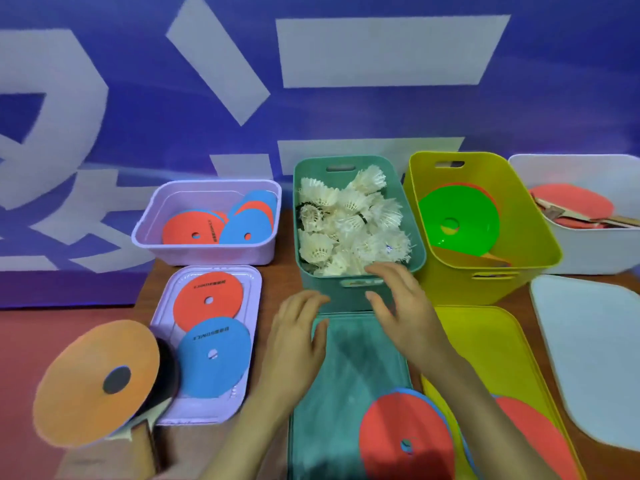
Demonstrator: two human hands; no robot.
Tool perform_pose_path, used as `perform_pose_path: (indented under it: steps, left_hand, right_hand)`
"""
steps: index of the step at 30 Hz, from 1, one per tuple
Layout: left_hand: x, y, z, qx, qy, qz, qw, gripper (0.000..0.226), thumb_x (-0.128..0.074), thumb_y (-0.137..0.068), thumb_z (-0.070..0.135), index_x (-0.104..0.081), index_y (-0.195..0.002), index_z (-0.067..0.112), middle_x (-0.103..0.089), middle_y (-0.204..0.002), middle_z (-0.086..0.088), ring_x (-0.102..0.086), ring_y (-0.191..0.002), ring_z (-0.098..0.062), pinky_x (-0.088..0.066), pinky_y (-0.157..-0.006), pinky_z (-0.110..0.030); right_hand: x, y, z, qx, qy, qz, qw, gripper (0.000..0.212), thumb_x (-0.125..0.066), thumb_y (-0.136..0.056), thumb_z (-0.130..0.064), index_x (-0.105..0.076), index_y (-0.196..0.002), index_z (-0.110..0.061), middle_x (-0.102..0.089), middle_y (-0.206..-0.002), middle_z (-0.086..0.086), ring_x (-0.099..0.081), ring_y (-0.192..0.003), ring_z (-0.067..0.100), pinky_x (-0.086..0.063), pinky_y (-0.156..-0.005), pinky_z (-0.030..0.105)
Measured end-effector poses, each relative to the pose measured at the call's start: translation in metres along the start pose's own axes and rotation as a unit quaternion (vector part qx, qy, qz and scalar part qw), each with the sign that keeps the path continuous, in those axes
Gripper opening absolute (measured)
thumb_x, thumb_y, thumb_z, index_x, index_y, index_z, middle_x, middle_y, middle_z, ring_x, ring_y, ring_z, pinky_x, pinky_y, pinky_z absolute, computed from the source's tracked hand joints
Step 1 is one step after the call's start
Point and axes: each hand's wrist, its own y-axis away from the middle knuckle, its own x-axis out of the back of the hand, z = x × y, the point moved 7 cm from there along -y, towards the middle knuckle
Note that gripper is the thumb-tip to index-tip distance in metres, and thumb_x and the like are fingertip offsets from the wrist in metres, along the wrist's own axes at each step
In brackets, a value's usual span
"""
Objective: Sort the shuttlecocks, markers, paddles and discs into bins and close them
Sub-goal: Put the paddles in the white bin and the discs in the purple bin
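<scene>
Shuttlecocks (349, 223) are binned beyond the spread, empty left hand (294, 337) and right hand (398, 306); discs (405, 441) beside them are unsorted, bins (460, 289) unlidded.

Beyond my right hand (405, 313) the teal bin (349, 296) holds white shuttlecocks (346, 223); the teal lid (346, 375) under that hand matches. Left of my left hand (298, 337) a lilac lid (254, 289) bears a red disc (194, 306) and a blue disc (197, 365), both with dark lettering. Right of my right hand: yellow bin (533, 237), green marker (471, 216).
</scene>
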Motion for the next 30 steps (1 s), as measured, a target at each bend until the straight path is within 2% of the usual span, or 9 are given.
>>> perform_pose_path:
  steps: [5,7,11,15,19,22,27,30]
  left_hand:
    - [-0.067,0.032,0.040,0.026,0.006,-0.042,0.999,0.029,-0.052,-0.083,0.021,-0.059,-0.111,0.016,-0.058,-0.113,-0.001,-0.053,-0.105,-0.018,-0.038,-0.093,-0.027]
    - [-0.090,0.042,0.047,0.043,-0.002,-0.057,0.997,0.031,-0.051,-0.082,0.024,-0.059,-0.111,0.016,-0.058,-0.113,-0.002,-0.056,-0.104,-0.022,-0.041,-0.092,-0.031]
    - [-0.132,0.066,0.050,0.109,-0.019,-0.128,0.986,0.038,-0.064,-0.081,0.011,-0.057,-0.119,0.011,-0.054,-0.121,-0.007,-0.053,-0.113,-0.026,-0.038,-0.099,-0.032]
    - [-0.163,0.099,0.035,0.227,-0.079,-0.228,0.944,0.059,-0.065,-0.081,0.027,-0.041,-0.135,0.015,-0.042,-0.135,-0.007,-0.042,-0.125,-0.027,-0.038,-0.101,-0.035]
    - [-0.179,0.133,0.020,0.327,-0.137,-0.290,0.889,0.087,-0.073,-0.069,0.048,-0.028,-0.137,0.020,-0.033,-0.133,-0.009,-0.038,-0.124,-0.029,-0.042,-0.096,-0.040]
    - [-0.185,0.147,0.015,0.352,-0.142,-0.277,0.883,0.090,-0.075,-0.064,0.052,-0.027,-0.133,0.020,-0.031,-0.127,-0.008,-0.036,-0.118,-0.030,-0.044,-0.093,-0.042]
    - [-0.186,0.148,0.007,0.382,-0.093,-0.259,0.882,0.096,-0.086,-0.054,0.043,-0.033,-0.129,0.016,-0.038,-0.121,-0.011,-0.043,-0.111,-0.035,-0.042,-0.090,-0.041]
    - [-0.179,0.148,0.000,0.382,-0.060,-0.217,0.896,0.085,-0.087,-0.056,0.033,-0.042,-0.126,0.015,-0.043,-0.118,-0.010,-0.048,-0.110,-0.033,-0.043,-0.088,-0.040]
  right_hand:
    - [0.035,0.066,0.079,-0.057,0.042,-0.040,0.997,0.034,-0.063,-0.085,-0.005,-0.057,-0.118,-0.008,-0.057,-0.118,0.008,-0.054,-0.111,0.023,-0.032,-0.096,0.017]
    - [0.039,0.088,0.105,-0.082,0.057,-0.075,0.992,0.036,-0.063,-0.086,-0.007,-0.056,-0.121,-0.008,-0.056,-0.120,0.010,-0.053,-0.113,0.026,-0.034,-0.097,0.021]
    - [0.031,0.132,0.147,-0.155,0.081,-0.171,0.970,0.045,-0.061,-0.089,-0.015,-0.047,-0.132,-0.010,-0.047,-0.130,0.008,-0.045,-0.122,0.024,-0.034,-0.101,0.027]
    - [0.010,0.170,0.174,-0.219,0.084,-0.266,0.935,0.053,-0.059,-0.090,-0.020,-0.038,-0.138,-0.012,-0.041,-0.136,0.009,-0.040,-0.126,0.025,-0.033,-0.102,0.028]
    - [-0.012,0.197,0.185,-0.257,0.060,-0.312,0.913,0.054,-0.058,-0.090,-0.020,-0.035,-0.138,-0.007,-0.040,-0.138,0.014,-0.039,-0.128,0.026,-0.029,-0.104,0.029]
    - [-0.027,0.207,0.184,-0.257,0.065,-0.320,0.909,0.048,-0.056,-0.090,-0.019,-0.040,-0.133,-0.004,-0.042,-0.134,0.016,-0.038,-0.128,0.027,-0.029,-0.102,0.029]
    - [-0.040,0.207,0.187,-0.293,0.027,-0.285,0.912,0.034,-0.057,-0.087,-0.011,-0.052,-0.119,-0.003,-0.052,-0.123,0.015,-0.046,-0.119,0.027,-0.033,-0.093,0.027]
    - [-0.039,0.202,0.189,-0.316,-0.034,-0.255,0.913,0.018,-0.052,-0.088,-0.003,-0.061,-0.104,-0.003,-0.061,-0.110,0.011,-0.057,-0.101,0.025,-0.036,-0.077,0.024]
